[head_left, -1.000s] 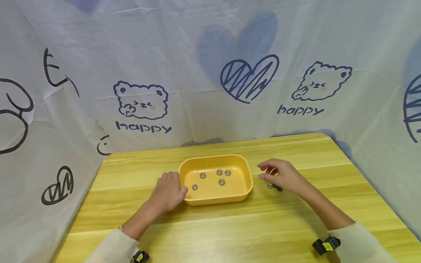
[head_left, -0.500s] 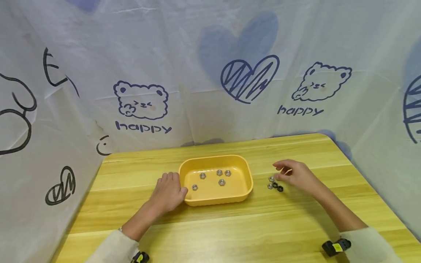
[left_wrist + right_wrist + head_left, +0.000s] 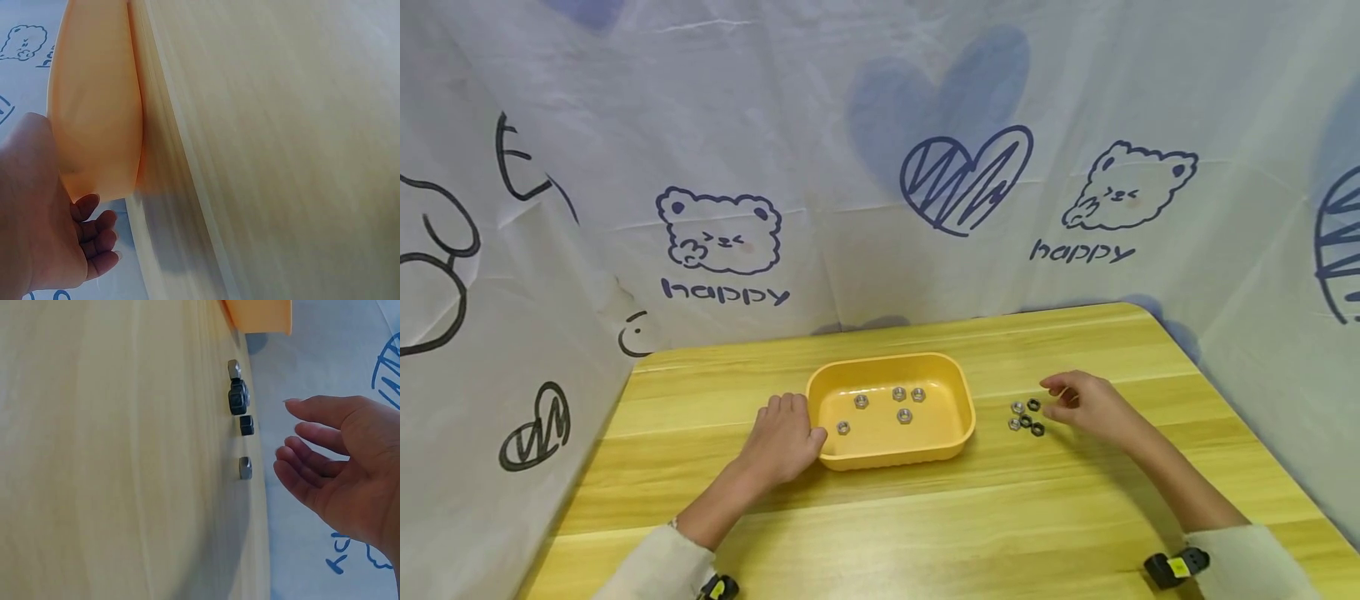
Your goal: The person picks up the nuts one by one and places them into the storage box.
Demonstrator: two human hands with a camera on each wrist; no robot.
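Head view: nuts (image 3: pixel 1026 417) right of the yellow tray (image 3: pixel 966 417) are neared by the relaxed, empty right hand (image 3: pixel 1086 404); pinching one seems required next, while the tray's left wall is steadied by the left hand (image 3: pixel 786 437), fingers resting on it.

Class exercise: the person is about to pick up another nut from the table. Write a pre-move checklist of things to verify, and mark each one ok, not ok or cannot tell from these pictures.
1. Left hand steadies the yellow tray at its left end: ok.
2. Right hand is empty, fingers relaxed: ok.
3. Loose nuts lie on the table between tray and right hand, none hidden: ok.
4. Right hand already touches a nut: not ok, a gap shows in the right wrist view.
5. Tray has room: ok, only five nuts lie inside.
6. Whether silver and black nuts are the same size: cannot tell.
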